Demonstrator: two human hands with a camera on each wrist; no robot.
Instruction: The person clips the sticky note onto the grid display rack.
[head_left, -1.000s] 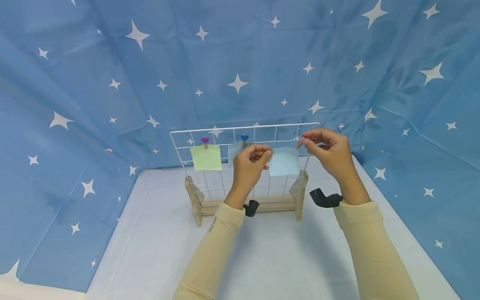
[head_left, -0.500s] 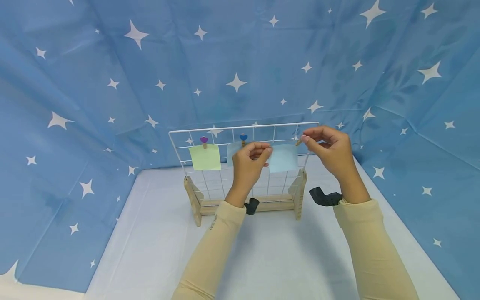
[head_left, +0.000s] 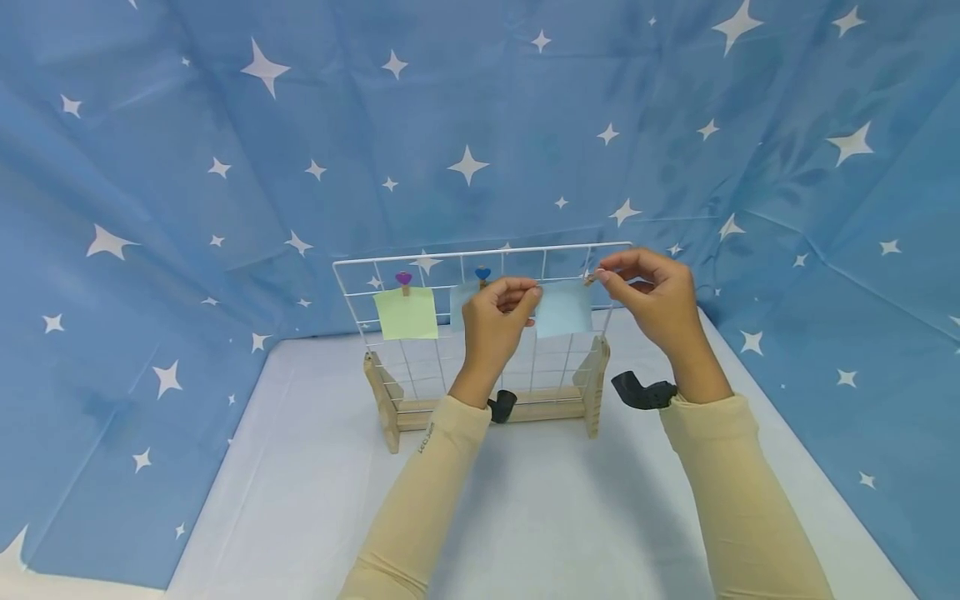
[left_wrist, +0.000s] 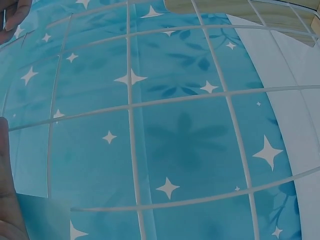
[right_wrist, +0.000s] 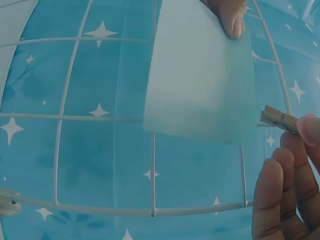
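Note:
My left hand (head_left: 495,325) pinches the upper left edge of a light blue paper square (head_left: 564,310) in front of the white wire grid (head_left: 450,255). My right hand (head_left: 660,300) holds a small wooden clothespin (right_wrist: 277,119) between thumb and finger, close to the paper's upper right corner. In the right wrist view a gap shows between the clothespin's tip and the paper. The left wrist view catches only part of my left hand at its left edge, with a corner of the paper (left_wrist: 45,215) below.
A green paper square (head_left: 407,315) hangs from a purple heart clip (head_left: 403,277) on the grid. Beside it, another pale blue paper (head_left: 459,307), partly behind my left hand, hangs under a blue heart clip (head_left: 482,272). Wooden feet (head_left: 592,387) support the grid on a white table (head_left: 315,467).
The light blue paper has risen slightly with my left hand. My right hand and the clothespin have moved up a little, and the head view has shifted slightly.

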